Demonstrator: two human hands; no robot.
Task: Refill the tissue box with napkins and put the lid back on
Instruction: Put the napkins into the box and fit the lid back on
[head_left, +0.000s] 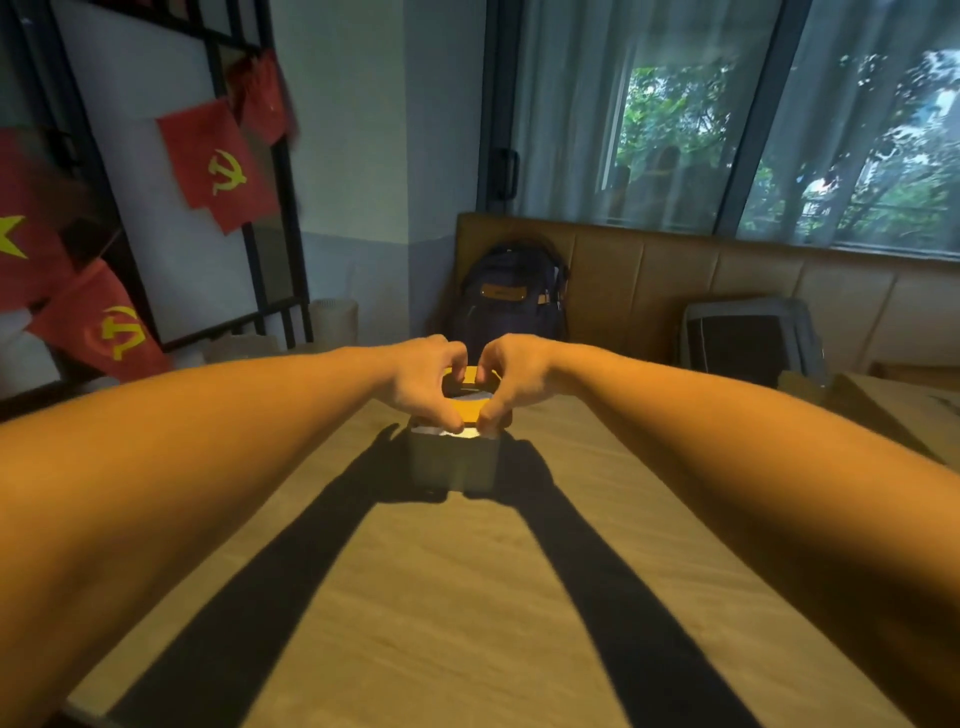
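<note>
**Lid going back on the box**

Nearest us the bench (467, 597) is bare wood, only our forearm shadows on it, so there is plenty of open room around the work. Mid-bench stands the grey tissue box (453, 465), upright, well clear of every bench edge. White napkins (457, 433) show at its top rim, so we judge the refill done.

Over it we hold the yellow lid (470, 405). Left hand (423, 382) is curled and pinched on the lid's left side, thumb at the near edge; right hand (511, 376) mirrors it on the right side. Two-sided hold keeps the lid level for seating. The lid sits just above the rim, not seated yet: napkins visible in the gap at the front. Next we likely press down evenly.

Behind the bench: backpack (509, 296) on the padded seat (727, 280), then window (779, 119) and red flags (218, 161).
</note>
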